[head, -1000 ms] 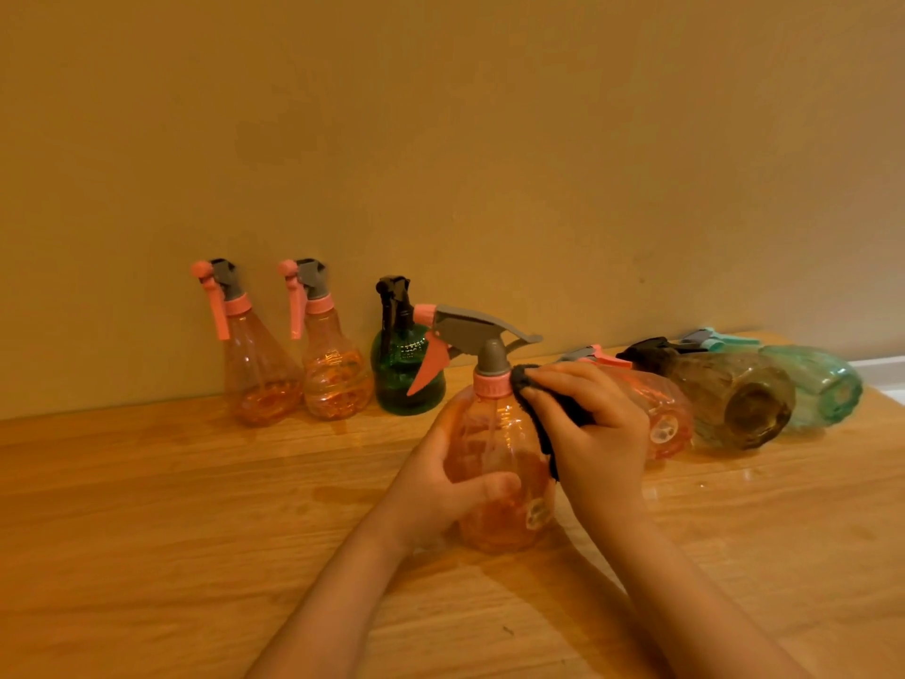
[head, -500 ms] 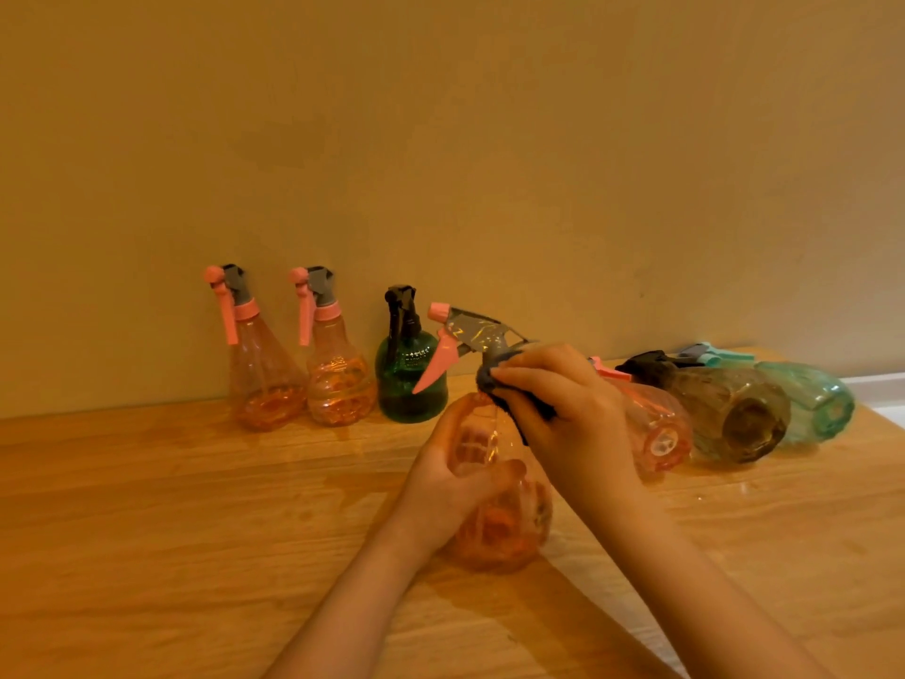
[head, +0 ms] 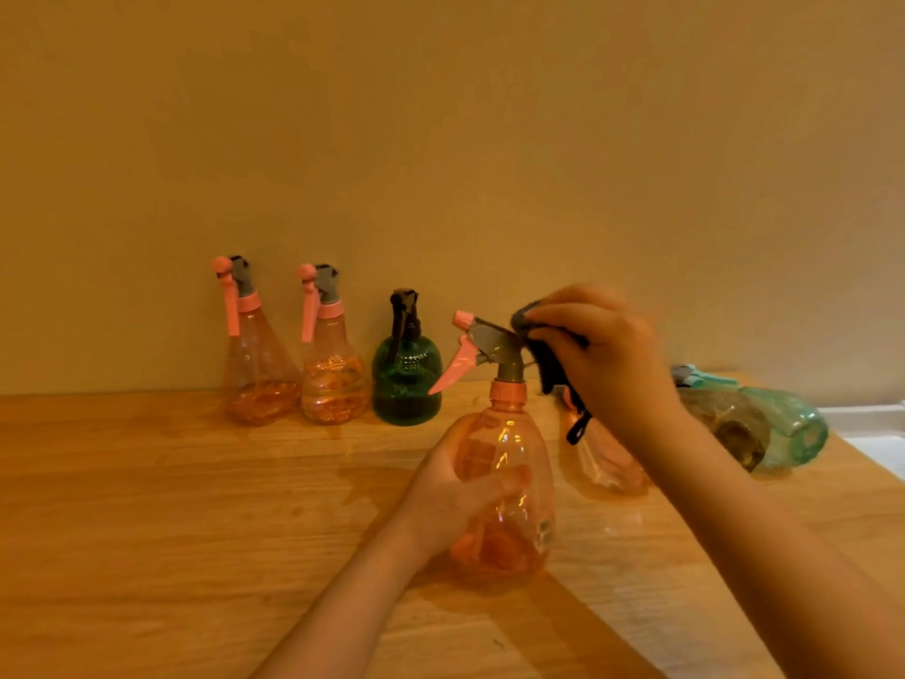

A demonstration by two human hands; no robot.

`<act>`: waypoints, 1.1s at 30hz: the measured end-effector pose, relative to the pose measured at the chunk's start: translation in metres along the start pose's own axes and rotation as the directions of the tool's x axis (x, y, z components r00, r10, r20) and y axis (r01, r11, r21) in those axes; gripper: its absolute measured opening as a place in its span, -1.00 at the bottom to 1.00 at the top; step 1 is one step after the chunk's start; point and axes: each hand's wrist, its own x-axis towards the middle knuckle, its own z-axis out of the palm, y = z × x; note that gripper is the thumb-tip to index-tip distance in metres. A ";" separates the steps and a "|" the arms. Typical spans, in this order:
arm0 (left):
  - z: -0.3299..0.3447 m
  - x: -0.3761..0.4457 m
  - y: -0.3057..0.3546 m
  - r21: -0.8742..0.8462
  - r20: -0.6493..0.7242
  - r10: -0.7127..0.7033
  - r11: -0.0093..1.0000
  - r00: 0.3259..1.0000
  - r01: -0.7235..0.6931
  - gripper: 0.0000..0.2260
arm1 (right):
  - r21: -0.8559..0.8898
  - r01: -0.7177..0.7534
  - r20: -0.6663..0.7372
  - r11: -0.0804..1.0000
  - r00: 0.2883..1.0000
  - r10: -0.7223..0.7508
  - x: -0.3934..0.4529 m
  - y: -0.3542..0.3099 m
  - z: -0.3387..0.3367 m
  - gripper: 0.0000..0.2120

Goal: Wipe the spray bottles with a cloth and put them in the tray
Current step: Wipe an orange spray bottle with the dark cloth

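A wooden counter (head: 147, 507) is seen running against a plain wall (head: 440, 115); no tray is in view

Far left, three spray bottles are stood upright along the wall: two orange ones (head: 259, 374) (head: 334, 379) and a dark green one (head: 406, 379). Far right, three more are lain on their sides: an orange one (head: 605, 463) partly hidden behind the right forearm, a brownish one (head: 729, 423) and a pale teal one (head: 788, 428)

The held orange bottle (head: 504, 492) is stood upright near centre, base on the counter, nozzle pointed left. Its body is gripped by the left hand (head: 450, 497), thumb wrapped across the near face. The right hand (head: 612, 355) is clenched round a dark cloth (head: 548, 355), pressed to the rear of the grey spray head (head: 494, 340); a strap end of the cloth is left dangling below

Change noted: a second ago the cloth was held at the collar and shoulder of the bottle; half a second ago at the neck, bottle tilted; now it is raised onto the head, bottle set back upright. The right hand is blurred, so rubbing is taken to be under way

Judgement: body wiping is probably complete, with the head the last area treated. Transfer to the tray is expected next, location unknown. The three upright bottles are not yet wiped, as far as can be told
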 end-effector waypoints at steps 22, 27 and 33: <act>0.000 -0.003 -0.002 0.090 -0.080 0.061 0.995 0.995 -0.054 -0.39 | -0.060 0.131 0.156 0.990 0.980 -0.120 -0.020 -0.003 0.008 -0.88; 0.001 0.001 0.000 0.120 -0.072 0.028 0.993 0.997 -0.019 -0.49 | -0.055 0.149 0.084 0.987 0.986 -0.144 -0.013 0.000 -0.002 -0.89; 0.002 0.000 0.001 0.152 -0.103 -0.013 0.988 0.995 0.028 -0.58 | 0.058 0.425 0.346 0.903 0.840 -0.418 0.003 -0.011 0.016 -0.89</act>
